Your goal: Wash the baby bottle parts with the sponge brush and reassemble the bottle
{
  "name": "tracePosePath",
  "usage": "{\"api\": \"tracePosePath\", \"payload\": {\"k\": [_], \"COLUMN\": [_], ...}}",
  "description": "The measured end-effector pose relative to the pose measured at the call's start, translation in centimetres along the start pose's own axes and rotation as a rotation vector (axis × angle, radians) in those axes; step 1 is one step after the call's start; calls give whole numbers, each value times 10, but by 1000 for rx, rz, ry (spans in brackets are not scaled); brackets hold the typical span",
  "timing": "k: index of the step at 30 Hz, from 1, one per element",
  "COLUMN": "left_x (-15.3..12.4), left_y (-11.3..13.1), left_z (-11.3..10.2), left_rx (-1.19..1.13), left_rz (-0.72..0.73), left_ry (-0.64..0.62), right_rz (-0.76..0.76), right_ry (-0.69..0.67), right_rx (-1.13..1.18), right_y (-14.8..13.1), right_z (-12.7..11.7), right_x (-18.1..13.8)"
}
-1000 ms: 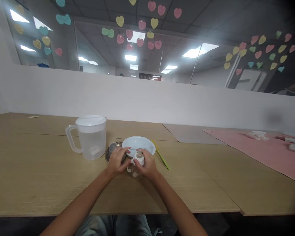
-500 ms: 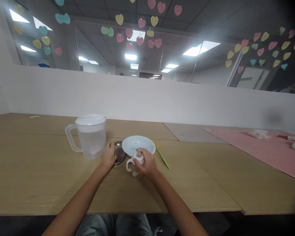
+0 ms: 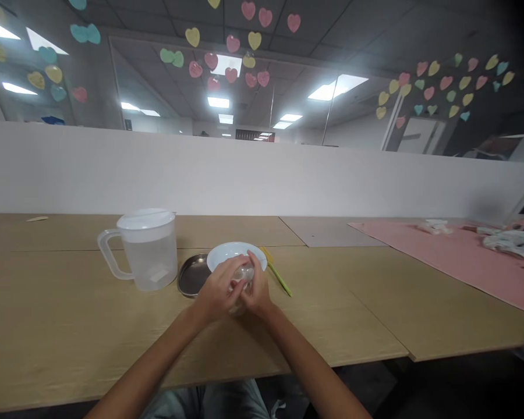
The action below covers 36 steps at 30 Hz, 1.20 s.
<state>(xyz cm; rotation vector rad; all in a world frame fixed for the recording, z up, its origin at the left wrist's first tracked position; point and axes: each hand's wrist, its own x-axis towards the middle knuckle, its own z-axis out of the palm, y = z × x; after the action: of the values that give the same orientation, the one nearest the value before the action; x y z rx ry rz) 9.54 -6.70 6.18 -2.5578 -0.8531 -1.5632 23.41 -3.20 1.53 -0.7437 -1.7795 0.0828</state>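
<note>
A small baby bottle (image 3: 237,308) with a clear domed cap (image 3: 243,272) over its top stands low above the table in front of me. My left hand (image 3: 218,293) closes around its upper part from the left. From the right, my right hand (image 3: 257,289) grips the same part, fingertips near the cap. The fingers hide most of the bottle, its handles included. Just behind the hands lies a white plate (image 3: 227,249). A shallow metal dish (image 3: 193,274) rests left of the plate, partly behind my left hand.
A lidded clear plastic jug (image 3: 151,256) stands left of the dish. Right of the plate lies a brush with a green handle and yellow head (image 3: 280,280). Pink cloth (image 3: 436,250) covers the table's right part, with crumpled white fabric (image 3: 515,241) on it. A white wall (image 3: 262,180) rises behind.
My left hand has left the metal dish and joined my right hand on the bottle. A clear domed cap now covers the bottle's teat. The view has turned slightly to the right.
</note>
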Motion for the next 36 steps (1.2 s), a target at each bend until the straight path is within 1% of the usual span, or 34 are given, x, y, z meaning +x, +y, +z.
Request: {"api": "tracePosePath", "payload": {"k": [2, 5, 7, 11, 17, 24, 27, 30, 36], "left_x": [-7, -15, -20, -29, -35, -37, -38, -41, -45], "left_y": [-6, -15, -20, -26, -31, -31, -29, -28, -26], "left_z": [5, 13, 19, 31, 40, 38, 38, 38, 39], "left_rx": [-21, -84, -148, -248, -367, -377, -338, -280, -202], "left_rz": [-31, -116, -177, -240, -335, -351, -332, -320, -404], "left_ry": [12, 127, 171, 177, 257, 258, 259, 232, 172], "right_rz": [-30, -5, 23, 33, 35, 46, 51, 55, 66], "right_ry": [-1, 4, 3, 14, 45, 51, 52, 53, 63], "right_rx": [16, 1, -20, -62, -159, -261, -284, -303, -326], "right_y": [0, -1, -2, -4, -7, -10, -11, -11, -12], "right_z": [4, 8, 10, 12, 16, 19, 19, 20, 22], "right_x": [-1, -1, 0, 0, -3, -4, -5, -6, -7]}}
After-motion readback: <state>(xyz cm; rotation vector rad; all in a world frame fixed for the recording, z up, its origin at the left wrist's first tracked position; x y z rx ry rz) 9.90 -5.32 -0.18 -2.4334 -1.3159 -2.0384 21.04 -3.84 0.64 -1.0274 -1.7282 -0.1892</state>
